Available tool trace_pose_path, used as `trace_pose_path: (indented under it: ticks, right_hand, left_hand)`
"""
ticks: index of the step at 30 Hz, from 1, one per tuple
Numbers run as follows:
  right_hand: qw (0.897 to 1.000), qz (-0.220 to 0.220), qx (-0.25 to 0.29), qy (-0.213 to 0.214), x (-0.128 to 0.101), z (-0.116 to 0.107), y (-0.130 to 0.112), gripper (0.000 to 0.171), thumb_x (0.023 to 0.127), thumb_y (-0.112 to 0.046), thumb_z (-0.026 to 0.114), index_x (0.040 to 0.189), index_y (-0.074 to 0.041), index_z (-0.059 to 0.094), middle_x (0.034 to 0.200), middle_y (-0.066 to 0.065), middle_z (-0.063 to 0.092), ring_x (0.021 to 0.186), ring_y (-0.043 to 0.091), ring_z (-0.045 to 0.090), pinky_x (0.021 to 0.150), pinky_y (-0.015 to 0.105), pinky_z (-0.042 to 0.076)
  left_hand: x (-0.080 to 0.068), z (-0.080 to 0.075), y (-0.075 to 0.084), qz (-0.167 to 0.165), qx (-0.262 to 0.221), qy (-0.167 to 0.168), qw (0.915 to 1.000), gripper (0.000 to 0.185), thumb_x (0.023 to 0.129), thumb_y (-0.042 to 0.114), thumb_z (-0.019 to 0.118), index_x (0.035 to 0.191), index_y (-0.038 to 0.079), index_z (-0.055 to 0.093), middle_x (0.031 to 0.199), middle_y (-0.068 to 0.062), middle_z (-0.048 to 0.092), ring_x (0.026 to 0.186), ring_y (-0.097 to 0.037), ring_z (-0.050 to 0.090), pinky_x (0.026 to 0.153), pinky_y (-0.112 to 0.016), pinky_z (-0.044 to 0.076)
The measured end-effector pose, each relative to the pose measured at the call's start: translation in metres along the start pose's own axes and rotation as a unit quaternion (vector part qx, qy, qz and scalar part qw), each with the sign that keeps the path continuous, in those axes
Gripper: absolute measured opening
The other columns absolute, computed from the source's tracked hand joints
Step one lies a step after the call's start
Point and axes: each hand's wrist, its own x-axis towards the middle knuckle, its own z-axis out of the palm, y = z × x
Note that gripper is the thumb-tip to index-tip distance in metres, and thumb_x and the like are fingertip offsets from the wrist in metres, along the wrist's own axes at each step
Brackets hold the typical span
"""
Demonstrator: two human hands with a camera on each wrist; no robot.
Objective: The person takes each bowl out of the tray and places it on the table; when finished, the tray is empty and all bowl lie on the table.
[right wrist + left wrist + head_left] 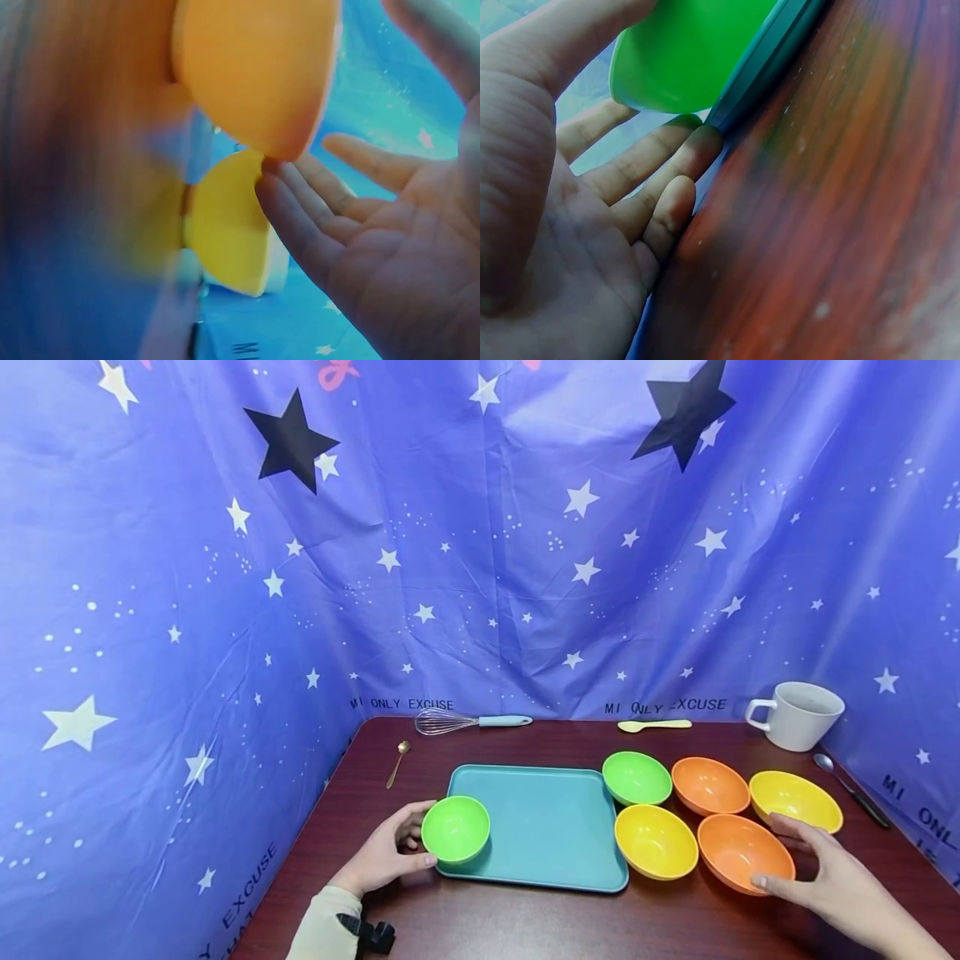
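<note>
My left hand (386, 852) holds a small green bowl (455, 830) at the left edge of a teal tray (551, 827), thumb at the near side and fingers at the far side. In the left wrist view the fingertips (705, 139) meet the side of the bowl (690, 60). My right hand (836, 872) spreads around the right side of an orange bowl (742, 852). The right wrist view shows its fingers (300, 225) fairly straight beside the orange bowl (259, 67), with a yellow bowl (232, 225) beyond.
Right of the tray stand another green bowl (636, 778), a second orange bowl (710, 785) and yellow bowls (656, 841). Behind are a whisk (472, 722), a small gold spoon (397, 764), a pale yellow utensil (654, 725), a white mug (802, 717) and a dark-handled spoon (851, 789).
</note>
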Motion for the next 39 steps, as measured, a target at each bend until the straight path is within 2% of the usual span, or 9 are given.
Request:
trace_pose_path:
  ticks: [3,7,10,13,16,23,30,33,39]
  right_hand:
    - [0.999,-0.017,-0.003,0.038,-0.001,-0.004,-0.008,0.096,0.087,-0.040,0.087,0.149,0.015,0.037,0.133,0.038,0.052,0.113,0.055,0.059,0.073,0.021,0.052]
    - [0.997,-0.044,0.008,0.061,0.000,-0.006,-0.020,0.089,0.090,-0.035,0.085,0.149,0.013,0.039,0.133,0.037,0.055,0.113,0.055,0.059,0.071,0.007,0.041]
    - [0.995,-0.070,0.015,0.074,0.003,-0.006,-0.029,0.083,0.090,-0.032,0.085,0.149,0.009,0.043,0.134,0.033,0.057,0.115,0.027,0.064,0.076,0.003,0.037]
    - [0.991,-0.094,0.030,0.091,0.006,-0.004,-0.040,0.078,0.089,-0.029,0.087,0.148,0.005,0.047,0.135,0.029,0.058,0.110,-0.008,0.052,0.080,0.000,0.034]
    - [0.986,-0.121,0.049,0.104,0.008,-0.003,-0.052,0.073,0.089,-0.025,0.087,0.146,0.003,0.051,0.135,0.025,0.058,0.108,-0.019,0.042,0.084,-0.001,0.033]
    - [0.981,-0.153,0.054,0.107,0.017,0.001,-0.084,0.066,0.089,-0.026,0.086,0.145,-0.007,0.057,0.131,0.013,0.062,0.109,-0.013,0.048,0.088,0.004,0.037]
    - [0.974,-0.198,0.064,0.086,0.030,0.011,-0.123,0.063,0.090,-0.025,0.086,0.145,-0.011,0.058,0.131,0.007,0.063,0.113,0.003,0.056,0.093,0.006,0.038]
    - [0.972,-0.211,0.070,0.073,0.035,0.018,-0.137,0.062,0.091,-0.025,0.085,0.146,-0.012,0.058,0.131,0.004,0.064,0.115,0.003,0.057,0.096,0.007,0.039]
    - [0.966,-0.241,0.080,0.053,0.044,0.034,-0.162,0.059,0.091,-0.026,0.085,0.144,-0.020,0.059,0.131,-0.003,0.063,0.115,0.018,0.063,0.096,0.024,0.049]
  left_hand:
    - [-0.001,-0.002,0.001,-0.004,0.003,0.000,1.0000,0.080,0.087,0.017,0.088,0.155,0.017,0.047,0.127,-0.007,0.067,0.104,-0.026,0.066,0.083,-0.033,0.053]
    - [-0.002,-0.005,0.001,-0.014,0.016,-0.005,0.9998,0.081,0.084,0.019,0.090,0.154,0.018,0.049,0.125,-0.006,0.067,0.100,-0.026,0.066,0.079,-0.030,0.052]
    - [-0.002,-0.006,-0.001,-0.022,0.029,-0.008,0.9993,0.080,0.084,0.022,0.091,0.152,0.018,0.051,0.123,-0.004,0.067,0.096,-0.026,0.067,0.075,-0.027,0.051]
    - [-0.003,-0.007,-0.001,-0.028,0.034,-0.012,0.9989,0.078,0.083,0.023,0.091,0.151,0.016,0.053,0.118,-0.004,0.068,0.091,-0.025,0.067,0.069,-0.026,0.051]
    - [-0.003,-0.007,-0.001,-0.035,0.041,-0.020,0.9983,0.073,0.083,0.026,0.091,0.146,0.015,0.056,0.111,-0.003,0.069,0.087,-0.022,0.067,0.067,-0.026,0.051]
    - [-0.003,-0.005,0.000,-0.041,0.073,-0.031,0.9960,0.058,0.082,0.034,0.092,0.130,0.018,0.064,0.087,0.000,0.067,0.076,-0.013,0.063,0.068,-0.028,0.053]
    - [-0.001,-0.002,0.003,-0.056,0.095,-0.024,0.9936,0.053,0.079,0.034,0.094,0.121,0.021,0.066,0.082,0.001,0.065,0.072,-0.012,0.060,0.062,-0.026,0.051]
    - [-0.001,-0.002,0.002,-0.057,0.099,-0.025,0.9931,0.051,0.078,0.035,0.094,0.118,0.022,0.067,0.080,0.003,0.065,0.071,-0.012,0.060,0.061,-0.026,0.051]
    - [0.000,-0.002,-0.002,-0.050,0.096,-0.026,0.9938,0.044,0.077,0.036,0.095,0.107,0.022,0.066,0.077,0.004,0.064,0.068,-0.011,0.061,0.059,-0.027,0.052]
